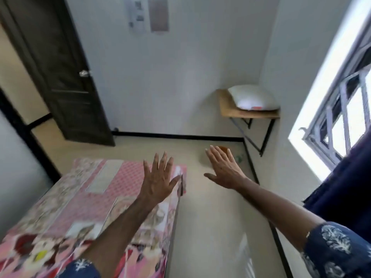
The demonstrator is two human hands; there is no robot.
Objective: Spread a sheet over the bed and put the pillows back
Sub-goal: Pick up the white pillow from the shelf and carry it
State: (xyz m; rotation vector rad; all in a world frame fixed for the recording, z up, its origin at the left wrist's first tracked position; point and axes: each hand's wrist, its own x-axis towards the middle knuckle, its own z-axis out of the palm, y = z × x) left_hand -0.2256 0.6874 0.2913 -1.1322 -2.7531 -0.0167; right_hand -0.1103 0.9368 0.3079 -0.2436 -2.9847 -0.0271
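Count in view: one bed (96,207), one sheet (112,189) on it, one pillow (253,98), two hands. The sheet is a pink floral patchwork print and covers the whole visible top of the bed, running over the right-hand edge and the far corner; its near part is blurred, so you cannot read creases there. The pillow is white and lies on a small wooden surface (228,109) with dark metal legs, set in the far right corner of the room, well apart from the bed. No pillow lies on the bed. Your left hand (159,178) is raised palm down over the far right corner of the bed, fingers straight and spread apart, gripping nothing; whether it touches the sheet cannot be told. Your right hand (223,167) is stretched forward over the floor (210,217) beside the bed, fingers straight and close together, thumb out to the side, likewise holding nothing. Both forearms are extended, with blue white-printed sleeves at the elbows. One small brown object (223,148) sits on the floor just past your right fingertips, too blurred to identify. One dark door (58,73) stands open at left; one barred window (345,117) at right, with a dark blue curtain (345,187) below it.
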